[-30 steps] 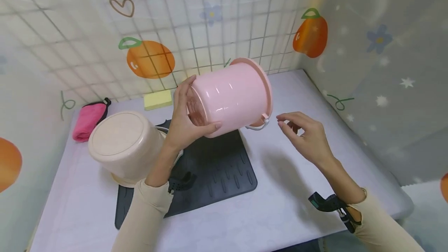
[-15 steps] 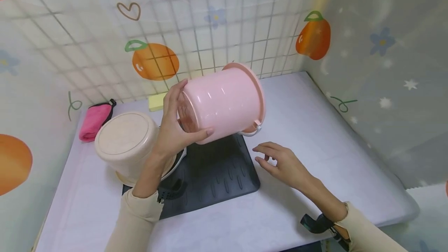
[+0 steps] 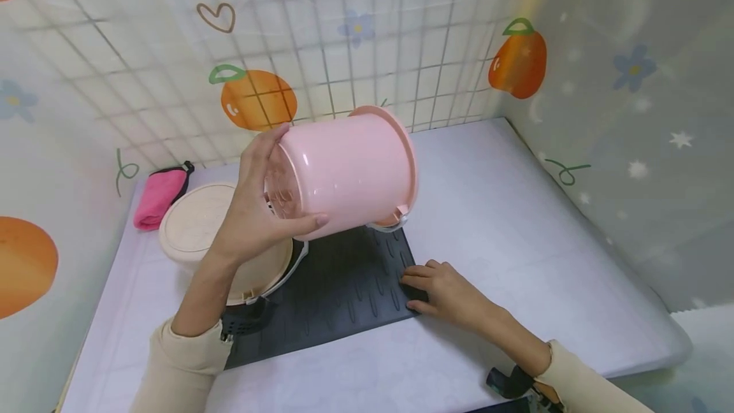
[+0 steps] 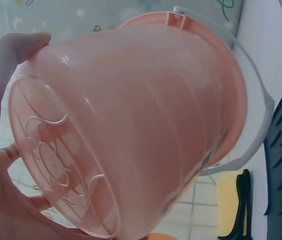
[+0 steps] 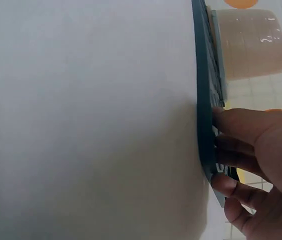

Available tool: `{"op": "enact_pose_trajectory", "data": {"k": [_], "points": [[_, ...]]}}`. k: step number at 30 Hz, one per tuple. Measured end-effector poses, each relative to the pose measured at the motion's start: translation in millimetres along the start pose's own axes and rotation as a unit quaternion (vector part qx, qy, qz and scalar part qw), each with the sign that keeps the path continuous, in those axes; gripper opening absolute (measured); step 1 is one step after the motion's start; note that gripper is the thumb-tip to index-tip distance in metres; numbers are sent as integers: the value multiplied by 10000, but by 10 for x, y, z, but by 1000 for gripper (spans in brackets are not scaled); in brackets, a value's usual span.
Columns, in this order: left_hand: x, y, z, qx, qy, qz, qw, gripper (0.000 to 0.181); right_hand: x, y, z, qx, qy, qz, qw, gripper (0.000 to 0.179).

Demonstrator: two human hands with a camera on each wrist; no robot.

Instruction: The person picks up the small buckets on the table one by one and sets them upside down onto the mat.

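My left hand (image 3: 246, 209) holds a pink bucket (image 3: 350, 171) sideways by its base end, thumb on the side wall. Its mouth faces right, and a white handle (image 4: 266, 115) hangs from the rim, as the left wrist view shows. Below it lies a black ribbed mat (image 3: 350, 285) on the table. On the mat's right edge, near the front corner, rests my right hand (image 3: 450, 295) with bent, spread fingers. In the right wrist view, those fingertips (image 5: 223, 182) touch the mat's rim. A cream bucket (image 3: 192, 215) lies tilted on the mat's left part, partly hidden behind my left forearm.
A rolled pink cloth (image 3: 157, 199) with black trim sits at the table's back left. Something yellow (image 4: 228, 205) beside dark strips shows in the left wrist view. The white table (image 3: 516, 222) meets a grid wall behind and a patterned curtain (image 3: 648, 145) at the right.
My left hand has shifted left with the pink bucket. My right hand has come down and left, from the air beside the bucket's rim to the mat's right edge.
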State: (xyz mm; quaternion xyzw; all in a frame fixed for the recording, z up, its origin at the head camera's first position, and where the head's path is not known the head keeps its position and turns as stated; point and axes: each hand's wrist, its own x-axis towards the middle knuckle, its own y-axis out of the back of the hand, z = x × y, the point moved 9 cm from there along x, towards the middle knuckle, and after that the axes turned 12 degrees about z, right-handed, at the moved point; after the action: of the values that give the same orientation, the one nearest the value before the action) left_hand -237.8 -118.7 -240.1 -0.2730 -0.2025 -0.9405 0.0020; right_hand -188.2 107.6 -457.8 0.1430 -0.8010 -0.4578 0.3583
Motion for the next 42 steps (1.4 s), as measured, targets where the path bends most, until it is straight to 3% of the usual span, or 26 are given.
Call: {"op": "enact_pose_trajectory", "data": {"k": [4, 9, 12, 16, 22, 25, 30, 32, 37, 42], "points": [[18, 77, 45, 318, -129, -107, 9994, 112, -47, -72, -11, -80, 47, -85, 9999, 41], [110, 150, -102, 831, -171, -318, 9959, 115, -65, -73, -9, 21, -16, 82, 10000, 41], [168, 182, -165, 1132, -83, -470, 9924, 114, -72, -69, -12, 87, -30, 164, 9998, 41], [238, 188, -116, 1579, -172, -766, 9843, 114, -84, -72, 4, 176, -112, 214, 9996, 40], [352, 186, 25, 2397, -392, -1409, 9598, 113, -101, -92, 17, 234, -184, 222, 9993, 38], [393, 121, 58, 2728, -376, -1724, 9457, 110, -102, -90, 23, 267, -212, 258, 9991, 38], [389, -18, 78, 3260, -490, -2279, 9162, 107, -109, -103, 39, 304, -280, 249, 9988, 37], [380, -56, 55, 3375, -441, -2424, 9085, 106, -115, -107, 50, 280, -317, 253, 9988, 36], [368, -178, -42, 3377, -264, -2540, 9059, 106, -128, -101, 59, 245, -317, 340, 9986, 36], [372, -364, -146, 3351, -336, -2474, 9085, 108, -125, -106, 46, 251, -263, 410, 9985, 36]]}}
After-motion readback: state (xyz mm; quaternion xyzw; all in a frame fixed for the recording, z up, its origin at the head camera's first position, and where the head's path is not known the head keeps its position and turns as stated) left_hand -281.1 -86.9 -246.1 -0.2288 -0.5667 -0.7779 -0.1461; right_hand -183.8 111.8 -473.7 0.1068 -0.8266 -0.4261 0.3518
